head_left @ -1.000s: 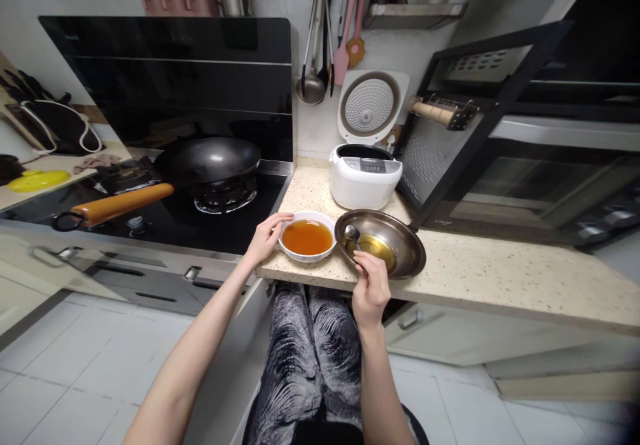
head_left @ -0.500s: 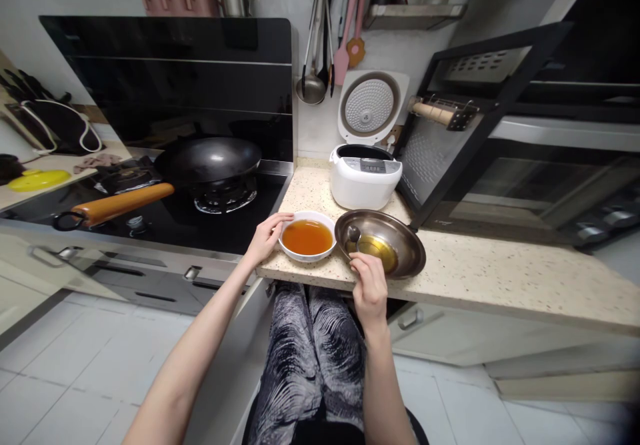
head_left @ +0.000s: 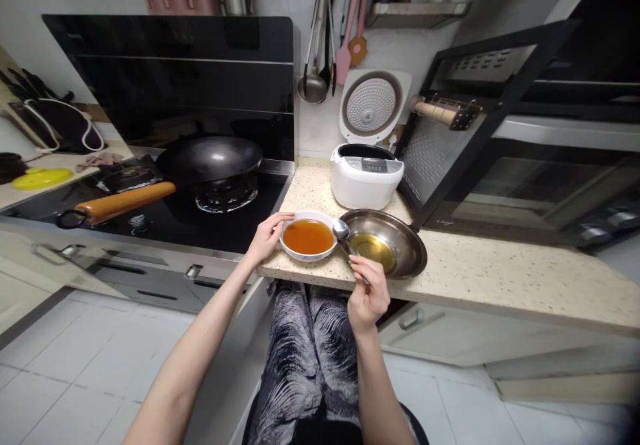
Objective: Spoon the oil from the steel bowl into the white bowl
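The right grip (head_left: 370,295) is pinching a spoon (head_left: 341,230) by its handle, the head hanging ahead-left, near the rims of a white bowl (head_left: 306,256) and a steel basin (head_left: 413,252). The basin is sitting on the bench (head_left: 500,265) just beyond this grip; the bowl is standing right of the left grip (head_left: 267,239), whose unclosed fingers are touching its rim

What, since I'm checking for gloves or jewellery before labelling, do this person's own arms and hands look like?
The left hand and right hand wear no gloves, and I see no rings, watch or bracelets. The left forearm and right forearm are bare, with no sleeves in view. Nail details are too small to tell.
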Demonstrator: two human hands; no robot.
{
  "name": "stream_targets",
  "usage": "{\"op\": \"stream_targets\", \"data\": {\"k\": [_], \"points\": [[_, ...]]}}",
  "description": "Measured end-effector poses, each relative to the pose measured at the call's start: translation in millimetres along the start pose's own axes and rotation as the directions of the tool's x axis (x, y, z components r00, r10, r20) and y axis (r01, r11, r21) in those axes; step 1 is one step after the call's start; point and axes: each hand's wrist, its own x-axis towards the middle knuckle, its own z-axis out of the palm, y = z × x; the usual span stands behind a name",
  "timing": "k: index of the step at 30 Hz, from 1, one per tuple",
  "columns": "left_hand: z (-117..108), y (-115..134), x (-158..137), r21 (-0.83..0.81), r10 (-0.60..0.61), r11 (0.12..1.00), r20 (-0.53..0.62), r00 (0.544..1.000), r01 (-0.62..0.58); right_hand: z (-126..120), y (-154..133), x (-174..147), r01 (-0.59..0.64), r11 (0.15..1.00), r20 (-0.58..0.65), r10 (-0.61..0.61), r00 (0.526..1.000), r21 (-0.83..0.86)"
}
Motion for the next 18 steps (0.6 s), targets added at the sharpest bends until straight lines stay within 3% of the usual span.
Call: {"op": "stream_targets", "data": {"k": [7,18], "points": [[0,-3,-1,-0.011,-0.009,1.0,0.018,1.0,0.009,13,-3,-3,-0.01,0.999,0.163,0.002,0.987,0.048],[0,-3,-1,-0.015,-0.013,1.0,0.021,1.0,0.013,18,-1,-6,-0.057,0.995,0.208,0.04,0.977,0.077]]}}
